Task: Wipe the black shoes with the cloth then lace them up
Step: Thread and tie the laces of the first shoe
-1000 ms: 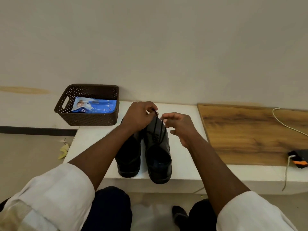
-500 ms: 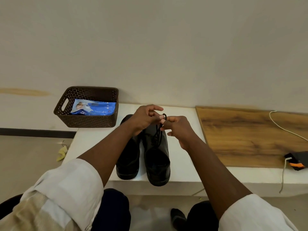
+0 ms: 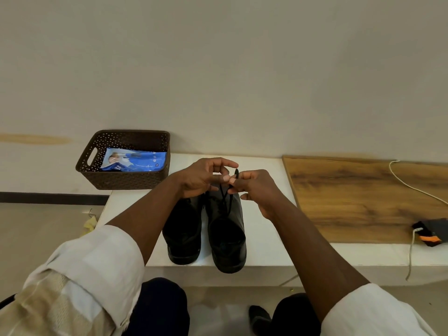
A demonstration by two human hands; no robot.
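Two black shoes stand side by side on a white bench (image 3: 264,243), toes toward me: the left shoe (image 3: 183,235) and the right shoe (image 3: 228,238). A black lace (image 3: 226,197) rises from the right shoe to my fingertips. My left hand (image 3: 202,179) and my right hand (image 3: 254,189) meet above that shoe's far end, both pinching the lace, and a small loop sticks up between them. My left forearm hides part of the left shoe. No cloth shows on the bench.
A brown perforated basket (image 3: 131,179) with a blue packet (image 3: 134,159) stands at the bench's back left. A wooden board (image 3: 358,200) lies to the right, with a white cable (image 3: 412,187) and a black-and-orange device (image 3: 430,231). A yellow scrap (image 3: 90,224) lies on the floor at left.
My hands have drawn together above the right shoe, from holding the lace ends apart to pinching them against each other, with a small loop now standing up between the fingers.
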